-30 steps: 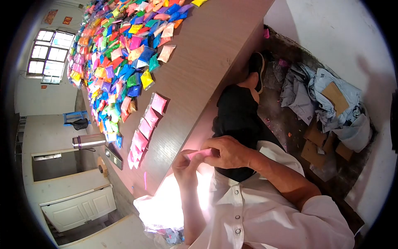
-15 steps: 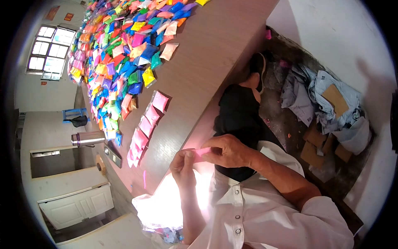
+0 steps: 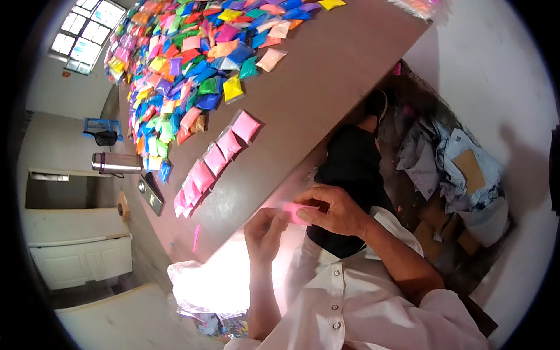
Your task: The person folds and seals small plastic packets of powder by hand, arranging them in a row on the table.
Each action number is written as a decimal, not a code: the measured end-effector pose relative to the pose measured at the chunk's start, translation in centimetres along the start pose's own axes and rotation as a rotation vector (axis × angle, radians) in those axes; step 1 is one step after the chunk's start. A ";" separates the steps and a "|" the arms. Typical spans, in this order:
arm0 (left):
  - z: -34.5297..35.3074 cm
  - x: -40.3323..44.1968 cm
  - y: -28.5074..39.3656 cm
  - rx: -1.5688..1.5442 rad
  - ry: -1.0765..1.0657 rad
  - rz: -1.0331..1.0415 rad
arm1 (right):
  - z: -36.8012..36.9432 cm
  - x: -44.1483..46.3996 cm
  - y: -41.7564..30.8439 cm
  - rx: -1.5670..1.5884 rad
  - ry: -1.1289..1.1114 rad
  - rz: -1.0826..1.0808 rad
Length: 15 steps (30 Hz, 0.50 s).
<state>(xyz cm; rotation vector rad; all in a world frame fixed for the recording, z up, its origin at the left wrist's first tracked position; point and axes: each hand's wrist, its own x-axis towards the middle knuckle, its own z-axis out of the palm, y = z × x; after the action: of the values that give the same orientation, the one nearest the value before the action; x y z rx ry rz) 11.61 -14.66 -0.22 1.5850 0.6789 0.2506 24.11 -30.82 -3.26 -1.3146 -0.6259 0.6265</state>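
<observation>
Fingers of the left hand and right hand grip a small pink packet near the edge of the counter, where similar pink packets lie in a row.

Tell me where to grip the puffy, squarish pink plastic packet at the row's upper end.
Pinch the pink plastic packet by its right-hand edge, coming from picture-right: smooth brown tabletop borders that edge, while the neighbouring pink packet crowds its lower left. Its plump body should suit a gentle pinch.
</observation>
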 end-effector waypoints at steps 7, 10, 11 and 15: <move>-0.4 -0.5 -2.1 -0.194 -0.016 -0.037 | 1.3 0.4 0.0 -0.039 0.059 0.075; -1.4 -0.6 -2.5 -0.242 -0.039 -0.046 | 1.8 0.8 -0.9 -0.142 -0.015 0.082; -1.9 -0.7 -2.7 -0.223 -0.068 -0.042 | 2.1 1.1 -1.3 -0.155 -0.036 0.087; -3.3 -0.6 -3.7 -0.167 -0.099 -0.021 | 2.8 1.8 -2.0 -0.217 -0.099 0.102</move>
<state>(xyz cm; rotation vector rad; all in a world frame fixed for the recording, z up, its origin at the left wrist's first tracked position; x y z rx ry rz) 8.32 -12.28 -3.11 1.4207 0.5828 0.2060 23.45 -27.89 -0.80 -1.5324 -0.7271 0.7254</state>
